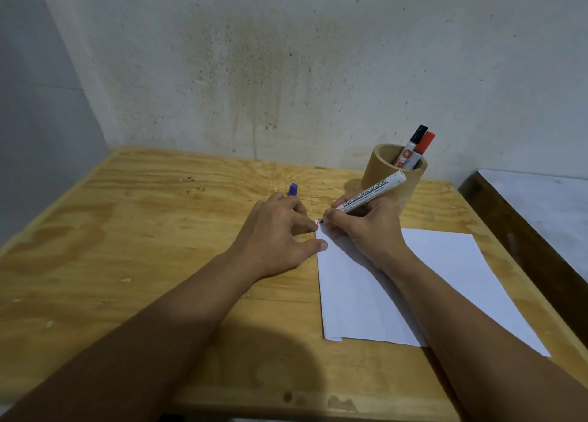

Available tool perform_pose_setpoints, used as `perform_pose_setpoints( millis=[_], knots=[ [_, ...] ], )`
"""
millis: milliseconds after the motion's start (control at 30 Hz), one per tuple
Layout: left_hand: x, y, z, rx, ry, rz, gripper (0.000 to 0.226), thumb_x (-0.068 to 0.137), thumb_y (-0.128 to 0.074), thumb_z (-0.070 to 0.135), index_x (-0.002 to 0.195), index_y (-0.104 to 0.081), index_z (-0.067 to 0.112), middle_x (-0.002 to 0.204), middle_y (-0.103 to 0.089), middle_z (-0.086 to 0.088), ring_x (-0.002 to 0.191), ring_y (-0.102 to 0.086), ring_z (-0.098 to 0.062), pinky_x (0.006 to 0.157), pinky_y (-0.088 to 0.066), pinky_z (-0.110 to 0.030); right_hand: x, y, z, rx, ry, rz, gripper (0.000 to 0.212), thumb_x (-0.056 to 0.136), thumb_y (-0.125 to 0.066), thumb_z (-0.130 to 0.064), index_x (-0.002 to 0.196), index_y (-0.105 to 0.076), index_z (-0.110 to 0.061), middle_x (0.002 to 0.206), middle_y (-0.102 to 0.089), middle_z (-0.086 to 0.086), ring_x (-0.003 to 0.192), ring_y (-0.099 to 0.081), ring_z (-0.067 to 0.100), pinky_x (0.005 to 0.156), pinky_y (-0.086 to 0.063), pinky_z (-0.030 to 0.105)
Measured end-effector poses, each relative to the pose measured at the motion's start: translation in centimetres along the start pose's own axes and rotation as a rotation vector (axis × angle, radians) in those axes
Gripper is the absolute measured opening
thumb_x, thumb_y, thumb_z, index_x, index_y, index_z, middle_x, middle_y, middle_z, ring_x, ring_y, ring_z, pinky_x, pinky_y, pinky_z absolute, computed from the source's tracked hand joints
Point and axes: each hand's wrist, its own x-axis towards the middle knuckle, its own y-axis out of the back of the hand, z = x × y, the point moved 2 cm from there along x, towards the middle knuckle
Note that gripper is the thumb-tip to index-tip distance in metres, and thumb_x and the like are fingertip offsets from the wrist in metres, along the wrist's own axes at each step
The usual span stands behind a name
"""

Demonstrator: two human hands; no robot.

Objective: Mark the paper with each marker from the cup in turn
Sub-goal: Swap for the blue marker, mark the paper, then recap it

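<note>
My right hand (pixel 366 227) grips an uncapped white marker (pixel 372 195) with its dark tip down at the far left corner of the white paper (pixel 445 272). My left hand (pixel 276 234) holds a blue cap (pixel 293 189), which sticks out past its knuckles, while its thumb and a fingertip rest at the paper's left edge. A wooden cup (pixel 386 176) behind my right hand holds a black-capped marker (pixel 413 141) and a red-capped marker (pixel 424 144).
The plywood table (pixel 143 246) stands against a stained white wall (pixel 254 71). A dark-edged surface (pixel 541 205) lies beyond the table's right side. My forearms cross the table's near half.
</note>
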Motion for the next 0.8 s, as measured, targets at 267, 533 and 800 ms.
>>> perform_pose_setpoints(
  millis=[267,533,800],
  knots=[
    [-0.09,0.02,-0.01,-0.004,-0.003,0.006,0.035,0.069,-0.073,0.049,0.094,-0.075,0.024,0.092,-0.063,0.006,0.088,-0.050,-0.014,0.082,-0.046,-0.044,0.31,0.10,0.26,-0.079,0.017,-0.042,0.007,0.078,-0.072,0.001,0.077,-0.069,0.008,0.076,-0.072,0.021,0.070,-0.072,0.024,0.061,-0.060,0.027],
    [-0.09,0.03,0.05,0.017,-0.016,0.016,0.035,0.069,-0.074,0.048,0.094,-0.075,0.024,0.092,-0.064,0.005,0.089,-0.051,-0.016,0.082,-0.045,-0.043,0.30,0.11,0.38,-0.098,0.021,-0.050,0.006,0.078,-0.072,-0.001,0.077,-0.070,0.005,0.072,-0.072,0.016,0.067,-0.072,0.020,0.061,-0.060,0.026],
    [0.74,0.15,-0.44,-0.150,0.119,0.107,0.034,0.069,-0.078,0.033,0.097,-0.065,0.018,0.094,-0.059,0.005,0.075,-0.052,-0.003,0.071,-0.044,-0.022,-0.22,0.66,-0.16,0.316,-0.088,0.132,0.010,0.082,-0.069,0.008,0.087,-0.061,0.006,0.075,-0.061,0.020,0.053,-0.063,0.007,0.051,-0.051,0.020]
  ],
)
